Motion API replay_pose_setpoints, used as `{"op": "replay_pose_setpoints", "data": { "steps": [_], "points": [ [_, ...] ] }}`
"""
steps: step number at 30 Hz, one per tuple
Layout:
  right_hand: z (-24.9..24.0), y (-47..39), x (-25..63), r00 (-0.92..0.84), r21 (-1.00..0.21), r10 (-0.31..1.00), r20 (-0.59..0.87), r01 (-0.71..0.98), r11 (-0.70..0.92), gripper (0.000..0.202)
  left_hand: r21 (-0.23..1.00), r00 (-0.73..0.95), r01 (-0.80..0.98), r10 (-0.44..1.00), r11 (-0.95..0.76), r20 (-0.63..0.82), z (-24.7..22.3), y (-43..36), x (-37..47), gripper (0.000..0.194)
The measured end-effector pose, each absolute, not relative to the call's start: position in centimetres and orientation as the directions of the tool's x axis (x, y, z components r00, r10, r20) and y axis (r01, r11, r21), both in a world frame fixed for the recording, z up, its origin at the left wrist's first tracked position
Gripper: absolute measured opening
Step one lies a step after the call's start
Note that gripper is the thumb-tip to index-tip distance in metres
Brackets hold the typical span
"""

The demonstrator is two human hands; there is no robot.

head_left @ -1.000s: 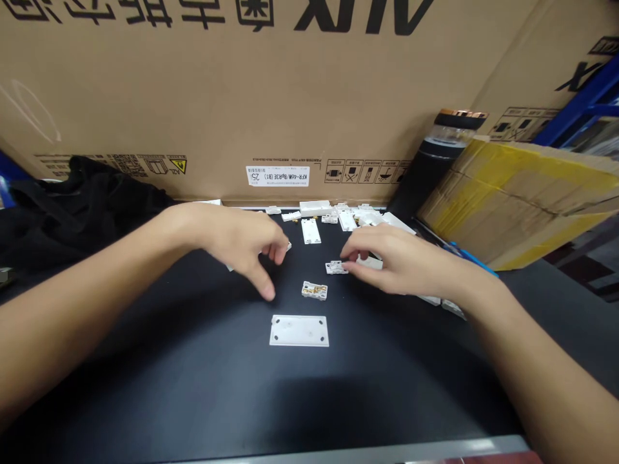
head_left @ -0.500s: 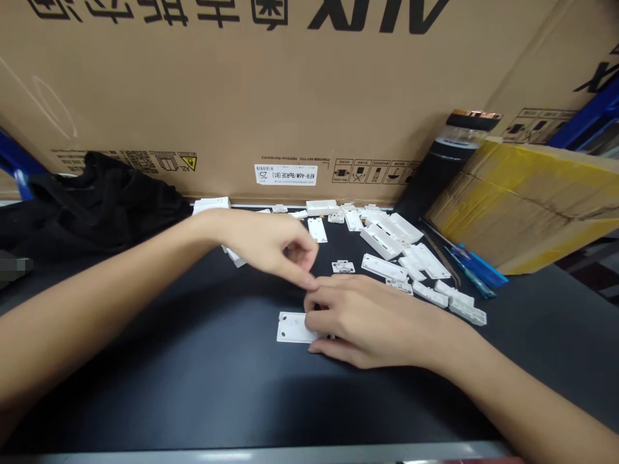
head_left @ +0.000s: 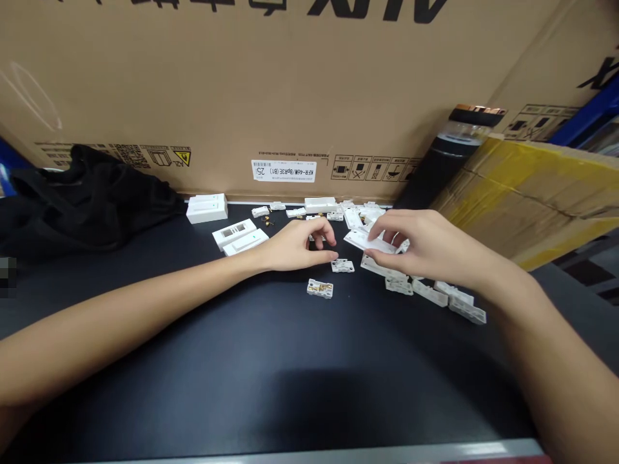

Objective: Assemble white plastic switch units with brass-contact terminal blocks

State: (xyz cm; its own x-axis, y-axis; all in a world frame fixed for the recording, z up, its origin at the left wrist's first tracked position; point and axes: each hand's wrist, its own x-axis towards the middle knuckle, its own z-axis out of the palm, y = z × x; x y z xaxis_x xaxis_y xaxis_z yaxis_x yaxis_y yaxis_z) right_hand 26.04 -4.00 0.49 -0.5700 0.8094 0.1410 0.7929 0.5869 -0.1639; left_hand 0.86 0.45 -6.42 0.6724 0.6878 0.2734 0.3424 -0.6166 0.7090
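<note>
My right hand [head_left: 420, 248] pinches a flat white plastic plate [head_left: 367, 242] over the pile of white parts at the right. My left hand [head_left: 304, 245] hovers with thumb and fingers curved apart and nothing visible between them. The tip of its thumb is beside a small white plastic piece with holes [head_left: 343, 265]; whether they touch, I cannot tell. Nearer to me lies another small white piece with brass-coloured bits in it [head_left: 320, 289]. A long white cover [head_left: 380, 265] lies partly hidden below my right hand.
White switch-like blocks [head_left: 207, 207] and two flatter ones [head_left: 245, 242] lie at the left, by a black cloth [head_left: 91, 200]. Several small white parts [head_left: 431, 292] lie at the right. Behind stand a large carton [head_left: 217, 96], a black bottle [head_left: 438, 161] and a taped cardboard piece [head_left: 536, 200].
My right hand has carried the white plate from the middle toward the pile at the back right. My left hand has moved slightly up and opened. The brass-filled piece now shows on the table.
</note>
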Motion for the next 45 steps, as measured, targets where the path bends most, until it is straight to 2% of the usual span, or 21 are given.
{"op": "replay_pose_setpoints", "data": {
  "steps": [4,8,14,18,25,30,37,45],
  "points": [
    [-0.1,-3.9,25.8,-0.565,-0.168,0.818,0.111,0.800,0.576,0.024,0.608,0.700,0.360,0.636,-0.707,0.325,-6.4,-0.1,1.1,0.027],
    [-0.3,-4.1,25.3,-0.627,-0.169,0.771,0.108,0.753,0.636,0.025,0.517,0.726,0.421,0.619,-0.745,0.301,-6.7,-0.6,1.3,0.034],
    [-0.8,-4.0,24.9,-0.669,-0.185,0.740,0.077,0.719,0.670,0.026,0.451,0.743,0.432,0.592,-0.781,0.312,-7.5,-0.7,1.1,0.022],
    [-1.0,-4.0,24.9,-0.673,-0.176,0.737,0.058,0.720,0.672,0.030,0.416,0.753,0.418,0.564,-0.808,0.339,-7.7,-0.5,1.0,0.022],
    [-1.6,-3.8,25.2,-0.668,-0.168,0.743,0.039,0.729,0.664,0.035,0.422,0.757,0.391,0.547,-0.818,0.359,-7.9,-0.3,1.1,0.021],
    [-1.9,-3.5,25.6,-0.688,-0.164,0.725,0.033,0.711,0.683,0.029,0.440,0.762,0.359,0.531,-0.823,0.371,-8.0,-0.2,1.0,0.022],
    [-1.1,-3.1,27.1,-0.702,-0.222,0.712,0.032,0.689,0.690,0.024,0.504,0.747,0.355,0.563,-0.788,0.354,-8.1,-0.1,0.9,0.031],
    [-1.4,-3.1,27.1,-0.737,-0.275,0.676,0.018,0.646,0.712,0.028,0.462,0.761,0.353,0.537,-0.813,0.364,-8.1,-0.1,0.9,0.028]
  ]
}}
